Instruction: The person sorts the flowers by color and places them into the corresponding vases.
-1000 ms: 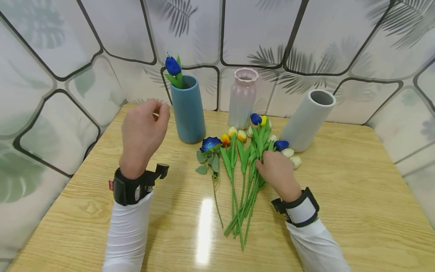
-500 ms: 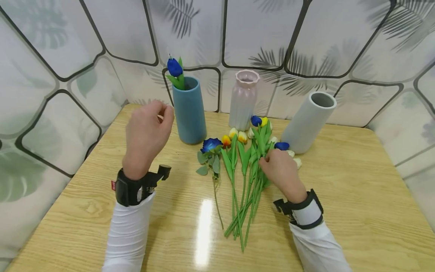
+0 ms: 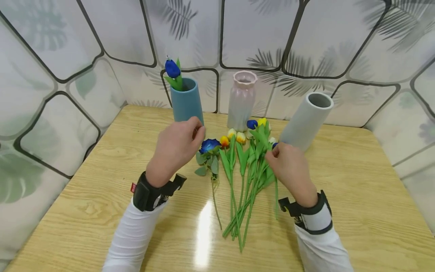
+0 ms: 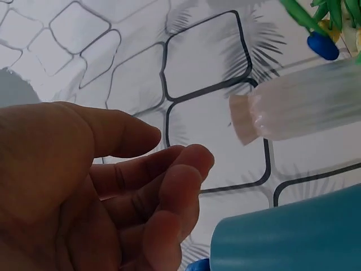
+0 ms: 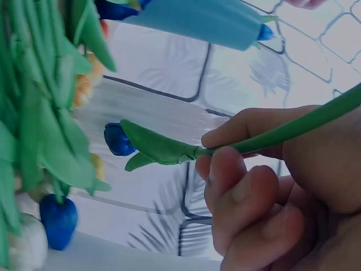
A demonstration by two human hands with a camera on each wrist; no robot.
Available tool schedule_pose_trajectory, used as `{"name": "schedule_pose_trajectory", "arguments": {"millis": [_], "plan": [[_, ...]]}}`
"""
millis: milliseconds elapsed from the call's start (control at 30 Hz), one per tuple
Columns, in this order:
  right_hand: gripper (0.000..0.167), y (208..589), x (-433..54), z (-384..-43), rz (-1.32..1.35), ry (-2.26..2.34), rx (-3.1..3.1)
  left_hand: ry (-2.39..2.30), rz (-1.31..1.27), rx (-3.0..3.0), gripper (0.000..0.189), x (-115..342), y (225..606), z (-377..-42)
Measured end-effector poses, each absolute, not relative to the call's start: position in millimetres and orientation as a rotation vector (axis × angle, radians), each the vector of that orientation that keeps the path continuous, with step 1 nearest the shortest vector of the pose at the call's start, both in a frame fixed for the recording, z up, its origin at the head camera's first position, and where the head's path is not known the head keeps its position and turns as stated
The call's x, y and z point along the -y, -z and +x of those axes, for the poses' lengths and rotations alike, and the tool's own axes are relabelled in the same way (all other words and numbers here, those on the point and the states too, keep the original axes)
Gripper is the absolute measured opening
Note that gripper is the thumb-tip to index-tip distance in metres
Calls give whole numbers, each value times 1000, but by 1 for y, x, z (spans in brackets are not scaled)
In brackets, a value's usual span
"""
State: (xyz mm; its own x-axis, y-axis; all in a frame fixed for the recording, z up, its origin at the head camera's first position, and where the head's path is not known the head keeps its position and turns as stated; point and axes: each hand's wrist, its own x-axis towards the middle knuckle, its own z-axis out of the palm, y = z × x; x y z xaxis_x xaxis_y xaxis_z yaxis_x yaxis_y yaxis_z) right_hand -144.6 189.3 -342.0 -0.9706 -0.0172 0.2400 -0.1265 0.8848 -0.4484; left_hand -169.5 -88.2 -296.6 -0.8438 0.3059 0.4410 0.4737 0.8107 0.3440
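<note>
My right hand (image 3: pixel 289 168) pinches the green stem (image 5: pixel 304 125) of a blue tulip (image 5: pixel 117 140) between thumb and fingers. The stem's lower end hangs beside the flower pile. Under and left of this hand lie green-stemmed tulips (image 3: pixel 248 189), with white, yellow, orange and blue heads. My left hand (image 3: pixel 176 149), holding nothing, has loosely curled fingers in front of the blue vase (image 3: pixel 187 104). A single blue tulip (image 3: pixel 172 68) stands in that vase. Just right of the left hand lies a blue rose (image 3: pixel 209 146) with grey-green leaves.
Behind the flowers stands a pink-and-white vase (image 3: pixel 242 100) with a scalloped rim. A pale grey vase (image 3: pixel 306 122) is at the right, close to the right hand. A patterned backdrop (image 3: pixel 258 34) rises along the back of the wooden table (image 3: pixel 367 189).
My right hand has drawn the blue tulip's stem out of the pile, moving slightly right. The left hand has come right and toward me, now overlapping the blue vase's lower part.
</note>
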Motion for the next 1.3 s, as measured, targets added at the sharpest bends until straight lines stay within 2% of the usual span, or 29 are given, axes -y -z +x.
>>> {"name": "schedule_pose_trajectory", "arguments": {"millis": [100,300,633,867,1100,1300], "plan": [[24,336,-189,-139,90,-678,2771,633,-601,2652,17,84,298,-168],[21,333,-188,-134,143,-642,2535,641,-654,2681,16,76,297,-163],[10,330,-175,-142,359,-863,2099,618,-653,2629,16,80,288,-152],[8,338,-163,-149,456,-984,2050,624,-715,2615,15,75,293,-146],[14,317,-135,-173,541,-979,2108,633,-688,2626,15,76,292,-144],[6,288,-106,-206,709,-841,1831,629,-675,2650,15,77,288,-141]]}}
